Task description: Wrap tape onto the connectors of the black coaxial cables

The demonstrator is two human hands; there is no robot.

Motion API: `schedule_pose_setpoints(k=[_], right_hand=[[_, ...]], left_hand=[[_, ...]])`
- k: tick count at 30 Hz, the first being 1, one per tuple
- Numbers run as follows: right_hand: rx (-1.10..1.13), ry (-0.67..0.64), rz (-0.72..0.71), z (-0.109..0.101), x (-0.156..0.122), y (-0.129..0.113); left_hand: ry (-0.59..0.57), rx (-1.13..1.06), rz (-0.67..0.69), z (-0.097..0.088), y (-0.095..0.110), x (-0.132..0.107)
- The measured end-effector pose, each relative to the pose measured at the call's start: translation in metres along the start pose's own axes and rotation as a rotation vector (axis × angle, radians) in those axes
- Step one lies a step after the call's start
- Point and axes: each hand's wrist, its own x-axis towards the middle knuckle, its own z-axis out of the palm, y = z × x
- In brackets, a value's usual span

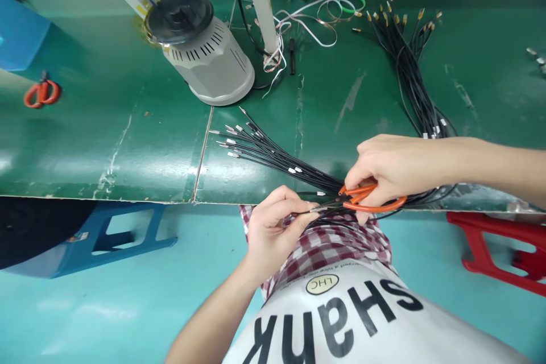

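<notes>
My right hand (379,173) is closed round the orange handles of a pair of scissors (362,198) at the table's front edge. The blades point left, towards my left hand (281,227). Thumb and fingers of that hand pinch the end of a thin black cable (306,212), close to the scissor tips. Beside both hands, a bundle of black cables (281,159) with metal ends fans out to the left on the table. Some of its strands hang over the edge above my lap, partly hidden by my right hand.
A second bundle of black cables (412,74) lies at the right. A grey machine with a black top (213,51) stands behind, near white table legs (262,5) and tangled white wire (307,17). Orange scissors (41,92) lie far left. Blue (119,239) and red stools (490,244) flank me.
</notes>
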Motion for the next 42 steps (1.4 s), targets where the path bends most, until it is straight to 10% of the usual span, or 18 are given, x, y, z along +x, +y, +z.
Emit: schedule_pose_setpoints(k=[15,23,26,32,38,42], right_hand=[[-0.168,0.053,-0.111,-0.007,0.004,-0.010],[-0.269,0.272,0.480,-0.007,0.023,0.059],[-0.197,0.255,0.499,-0.015,0.040,0.067],[0.264,0.485,0.246,-0.073,0.131,0.017],[0.990,0.647,0.142,-0.106,0.274,-0.050],[1.267,0.635,0.183,-0.112,0.317,-0.064]], left_hand=[[0.006,-0.070,0.023,-0.005,0.002,0.000],[0.312,0.399,0.266,-0.038,0.016,-0.001],[0.377,0.257,0.142,-0.050,0.013,-0.005],[0.335,-0.699,-0.372,-0.059,-0.005,0.000],[0.387,-0.795,-0.388,-0.068,-0.015,-0.008],[0.390,-0.809,-0.393,-0.072,-0.018,-0.016]])
